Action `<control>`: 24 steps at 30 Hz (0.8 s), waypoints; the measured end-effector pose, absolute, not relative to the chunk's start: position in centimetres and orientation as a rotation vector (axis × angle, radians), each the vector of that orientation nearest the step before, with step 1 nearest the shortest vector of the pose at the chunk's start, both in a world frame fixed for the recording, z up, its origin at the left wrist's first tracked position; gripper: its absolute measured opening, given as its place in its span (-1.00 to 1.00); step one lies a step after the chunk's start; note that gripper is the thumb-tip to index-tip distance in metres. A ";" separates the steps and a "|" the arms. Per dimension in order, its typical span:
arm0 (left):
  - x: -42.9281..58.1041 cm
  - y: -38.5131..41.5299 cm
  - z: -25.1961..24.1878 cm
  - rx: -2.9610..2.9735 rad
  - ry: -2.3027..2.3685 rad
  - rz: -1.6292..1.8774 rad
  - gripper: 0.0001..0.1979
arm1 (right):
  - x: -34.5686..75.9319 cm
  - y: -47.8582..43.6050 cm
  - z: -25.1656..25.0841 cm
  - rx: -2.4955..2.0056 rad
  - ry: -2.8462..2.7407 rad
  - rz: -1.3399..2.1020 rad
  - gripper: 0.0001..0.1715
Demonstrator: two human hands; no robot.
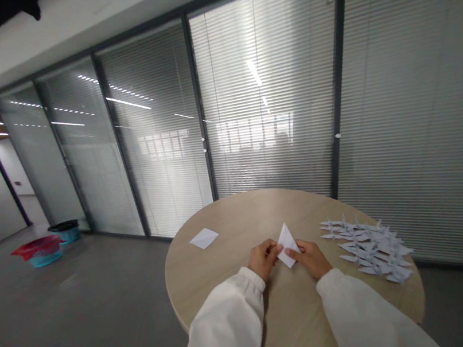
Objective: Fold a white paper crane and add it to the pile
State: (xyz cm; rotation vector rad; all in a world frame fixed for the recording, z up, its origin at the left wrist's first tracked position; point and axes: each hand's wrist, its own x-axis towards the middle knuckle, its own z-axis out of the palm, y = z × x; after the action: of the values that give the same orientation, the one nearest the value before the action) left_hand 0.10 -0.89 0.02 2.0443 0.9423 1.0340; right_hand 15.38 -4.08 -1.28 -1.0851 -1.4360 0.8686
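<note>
1. From my remote seat, I see my left hand (264, 259) and right hand (311, 258) close together above the round pale-wood table (289, 327), just in from its near edge.
2. Both grips are narrow: the fingers of each hand pinch one side of the pointed white folded paper (288, 245).
3. That paper sits between my hands, upright and tilted, with its tip pointing away from me. It looks lifted slightly off the table, though I cannot tell exactly how far.
4. A flat square of white paper (203, 238) lies on the table, well left of my left hand.
5. A heap of white folded paper cranes (368, 248) covers the table's right side, just beyond my right hand.
6. Beyond the table's left side, a red-and-blue plastic basket (38, 253) and a teal bin with a black liner (65, 231) stand on the grey floor beside glass partitions with slatted blinds (263, 93).
</note>
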 end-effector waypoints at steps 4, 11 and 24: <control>0.0 -0.8 -0.1 2.085 0.948 1.041 -0.61 | 15.4 -4.0 -1.4 -1.085 -1.402 0.859 -0.44; -0.1 -0.9 0.2 2.246 0.992 1.057 -0.65 | 15.1 -4.1 -1.4 -1.027 -1.401 0.943 -0.50; 0.0 -0.6 -0.2 2.258 0.979 1.027 -0.59 | 15.1 -4.3 -1.1 -1.041 -1.426 0.978 -0.49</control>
State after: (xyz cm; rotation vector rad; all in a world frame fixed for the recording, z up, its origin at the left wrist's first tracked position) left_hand 0.03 -0.61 -0.20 2.2577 0.9794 1.0271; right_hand 15.07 -4.30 -1.08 -1.0415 -1.4255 0.9779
